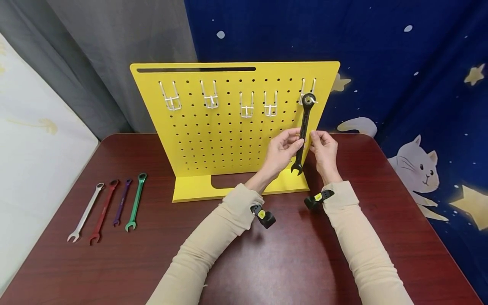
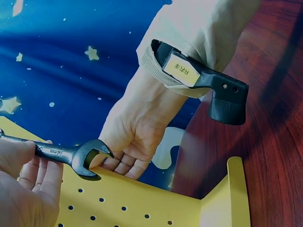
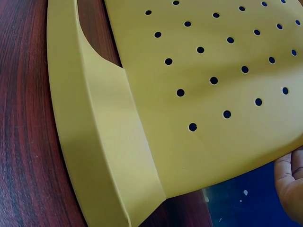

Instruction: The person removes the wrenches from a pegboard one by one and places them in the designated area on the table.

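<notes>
Four coloured wrenches (image 1: 108, 207) lie at the left of the dark red wooden table (image 1: 286, 262). Against the yellow metal pegboard (image 1: 228, 127), the left hand (image 1: 281, 149) and right hand (image 1: 325, 149) pinch a black steel combination wrench (image 1: 303, 131) in their fingers, its ring end on the rightmost hook (image 1: 308, 91).

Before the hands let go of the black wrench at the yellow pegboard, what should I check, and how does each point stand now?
1. Black combination wrench ring end over the far-right white hook: ok, though full seating cannot tell.
2. Left hand holds the shaft: ok.
3. Right hand fingertips at the shaft: ok; firm grip cannot tell.
4. Yellow metal pegboard upright on the dark red table: ok.
5. Four other white hooks free: ok.
6. Silver, red, purple and green wrenches lie apart, left: ok.
</notes>
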`<state>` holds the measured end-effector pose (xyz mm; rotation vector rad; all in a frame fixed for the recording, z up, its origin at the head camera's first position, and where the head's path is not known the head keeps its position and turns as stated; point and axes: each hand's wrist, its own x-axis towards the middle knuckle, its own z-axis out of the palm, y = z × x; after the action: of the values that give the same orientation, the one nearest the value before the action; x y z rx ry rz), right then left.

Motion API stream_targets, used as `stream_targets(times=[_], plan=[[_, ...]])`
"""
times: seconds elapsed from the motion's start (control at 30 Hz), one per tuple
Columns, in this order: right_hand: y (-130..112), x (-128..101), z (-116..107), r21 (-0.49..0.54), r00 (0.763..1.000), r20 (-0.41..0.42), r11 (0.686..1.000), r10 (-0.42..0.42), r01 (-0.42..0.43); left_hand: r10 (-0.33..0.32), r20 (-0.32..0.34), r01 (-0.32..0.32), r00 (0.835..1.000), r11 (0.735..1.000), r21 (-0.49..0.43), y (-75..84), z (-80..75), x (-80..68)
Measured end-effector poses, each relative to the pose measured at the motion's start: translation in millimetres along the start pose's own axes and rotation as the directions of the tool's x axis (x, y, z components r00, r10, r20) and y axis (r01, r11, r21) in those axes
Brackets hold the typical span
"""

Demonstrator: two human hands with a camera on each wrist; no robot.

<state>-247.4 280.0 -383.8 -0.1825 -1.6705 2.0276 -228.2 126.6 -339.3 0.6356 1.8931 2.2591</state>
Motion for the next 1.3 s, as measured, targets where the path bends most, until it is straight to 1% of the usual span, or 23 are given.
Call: stream_targets(times=[0.13,0.37,0.47,0.8,1.07,1.13,1.3], plan=[[1,1,-1,0.001,1.000,0.000,1.000,0.002,-0.002,0.004,0.009,-0.004,1.000,1.000,-0.007,1.3,0.3,-1.5],[1,-1,0,0.036,1.000,0.010,0.999,0.009,-0.009,0.015,0.062,-0.016,0.998,1.000,0.017,4.2,1.1,-8.9],[0,-2,0,0.034,1.000,0.006,0.999,0.008,-0.008,0.019,0.076,-0.019,0.997,1.000,0.004,6.1,1.6,-11.6],[1,-2,-1,0.002,1.000,-0.017,1.000,0.015,-0.015,0.006,0.107,-0.004,0.994,1.000,-0.024,10.4,3.1,-18.7],[2,-2,-1,-0.049,0.999,-0.051,0.999,-0.001,-0.001,0.025,0.137,-0.015,0.990,0.997,-0.078,20.6,2.9,-26.3],[2,-2,-1,-0.058,0.999,-0.045,0.998,-0.013,0.011,0.034,0.146,-0.021,0.989,0.995,-0.093,23.1,2.2,-28.3],[1,-3,-1,-0.028,0.999,-0.017,0.999,-0.033,0.033,0.051,0.162,-0.030,0.985,0.991,-0.129,28.0,-2.1,-33.8]])
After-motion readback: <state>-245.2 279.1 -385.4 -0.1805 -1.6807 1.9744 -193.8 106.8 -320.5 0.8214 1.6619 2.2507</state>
